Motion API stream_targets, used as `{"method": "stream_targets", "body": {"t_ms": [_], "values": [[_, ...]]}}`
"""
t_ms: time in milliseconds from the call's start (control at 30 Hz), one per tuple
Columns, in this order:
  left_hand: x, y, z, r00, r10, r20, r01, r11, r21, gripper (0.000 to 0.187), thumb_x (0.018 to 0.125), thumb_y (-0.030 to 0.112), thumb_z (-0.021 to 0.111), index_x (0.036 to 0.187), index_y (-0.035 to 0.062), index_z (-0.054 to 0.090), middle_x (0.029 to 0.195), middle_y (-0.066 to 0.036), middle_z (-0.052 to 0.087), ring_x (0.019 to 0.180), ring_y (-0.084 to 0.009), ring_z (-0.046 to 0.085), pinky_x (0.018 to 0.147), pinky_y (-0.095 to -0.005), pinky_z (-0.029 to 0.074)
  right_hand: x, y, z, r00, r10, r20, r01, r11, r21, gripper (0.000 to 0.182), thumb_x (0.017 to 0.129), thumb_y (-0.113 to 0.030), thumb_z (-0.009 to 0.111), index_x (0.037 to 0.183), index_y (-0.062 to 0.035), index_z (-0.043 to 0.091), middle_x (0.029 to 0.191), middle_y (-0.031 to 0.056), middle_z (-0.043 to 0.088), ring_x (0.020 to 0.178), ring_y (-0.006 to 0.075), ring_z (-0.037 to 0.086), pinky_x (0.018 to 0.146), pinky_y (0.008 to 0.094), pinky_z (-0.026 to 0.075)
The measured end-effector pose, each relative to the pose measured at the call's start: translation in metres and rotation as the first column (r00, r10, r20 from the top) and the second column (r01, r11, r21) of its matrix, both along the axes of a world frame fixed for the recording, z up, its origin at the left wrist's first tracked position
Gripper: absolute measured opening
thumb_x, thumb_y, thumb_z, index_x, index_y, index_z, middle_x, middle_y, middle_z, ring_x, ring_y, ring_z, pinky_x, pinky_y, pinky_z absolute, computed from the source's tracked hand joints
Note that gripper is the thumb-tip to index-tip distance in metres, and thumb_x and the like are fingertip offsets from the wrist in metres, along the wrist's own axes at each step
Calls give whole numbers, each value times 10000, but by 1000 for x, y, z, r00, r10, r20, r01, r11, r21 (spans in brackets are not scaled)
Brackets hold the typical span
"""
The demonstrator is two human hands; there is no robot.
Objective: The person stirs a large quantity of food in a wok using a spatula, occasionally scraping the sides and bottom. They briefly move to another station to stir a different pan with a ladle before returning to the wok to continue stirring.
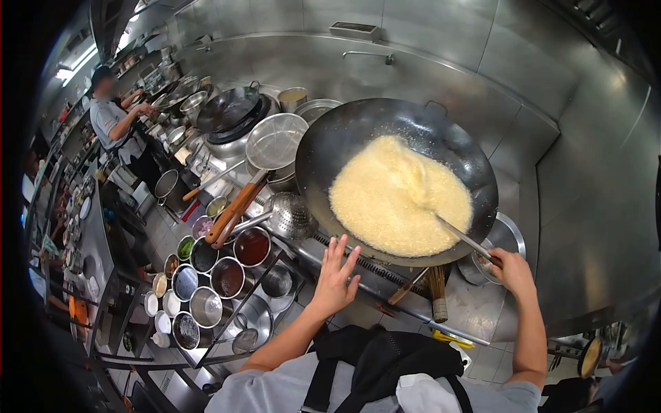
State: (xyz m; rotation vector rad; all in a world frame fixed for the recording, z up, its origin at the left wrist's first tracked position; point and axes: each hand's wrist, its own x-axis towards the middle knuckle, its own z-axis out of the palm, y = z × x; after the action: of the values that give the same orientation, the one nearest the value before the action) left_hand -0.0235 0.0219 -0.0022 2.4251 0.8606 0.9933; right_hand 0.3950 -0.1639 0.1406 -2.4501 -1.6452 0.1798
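Observation:
A big black wok (320, 148) holds pale yellow, foaming liquid (385, 199), with a swirl raised in its middle. My right hand (515, 272), at the wok's right side, is closed around the dark grip of a long-handled wok utensil (463, 235). Its metal shaft slants into the foam, which hides the head. My left hand (335, 275) hangs in front of the near rim, empty, with fingers stretched and spread. Left of that hand are a perforated metal skimmer (290, 216) and a wooden-handled mesh strainer (277, 141).
Several metal pots of sauces and seasonings (228, 277) stand at lower left. A bamboo brush (438, 292) hangs below the wok, and a metal bowl (508, 234) sits behind my right hand. Another wok (231, 109) is farther left, near a co-worker (113, 127).

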Motion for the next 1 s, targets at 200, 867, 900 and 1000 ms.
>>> {"method": "stream_targets", "body": {"t_ms": [200, 867, 900, 1000], "values": [[-9, 2, 9, 999, -26, -28, 26, 1000, -3, 839, 920, 65, 750, 1693, 121, 431, 1802, -254, 233, 1652, -547, 215, 1309, -667, 253, -48, -25, 43, 995, 37, -89, -43, 997, -69, 401, 881, -104, 829, 1278, -101, 769, 1003, 202, 799, 955, 416, 768, 856, 484, 603], [-39, 24, 29, 908, -190, -373, 236, 968, 81, 924, 937, 157, 769, 1739, 75, 318, 1847, -134, 197, 1699, -420, 178, 1295, -708, 258, -94, 232, -98, 983, 25, -181, 20, 970, 242, 348, 958, -153, 750, 1301, -98, 718, 1057, 209, 811, 998, 433, 778, 901, 513, 610], [-39, 24, 28, 911, -197, -362, 239, 968, 75, 935, 931, 167, 779, 1740, 79, 318, 1847, -132, 201, 1700, -418, 178, 1293, -712, 258, -88, 240, -106, 984, 10, -179, 36, 968, 247, 348, 958, -153, 750, 1301, -98, 718, 1057, 209, 811, 998, 433, 778, 901, 513, 610], [-41, 29, 26, 906, -222, -361, 265, 962, 73, 932, 924, 195, 811, 1723, 82, 345, 1836, -158, 224, 1691, -449, 191, 1291, -716, 247, -73, 250, -118, 987, -95, -130, 135, 928, 348, 292, 955, -137, 775, 1236, -61, 754, 1117, 189, 825, 1023, 397, 791, 923, 486, 619]]}}
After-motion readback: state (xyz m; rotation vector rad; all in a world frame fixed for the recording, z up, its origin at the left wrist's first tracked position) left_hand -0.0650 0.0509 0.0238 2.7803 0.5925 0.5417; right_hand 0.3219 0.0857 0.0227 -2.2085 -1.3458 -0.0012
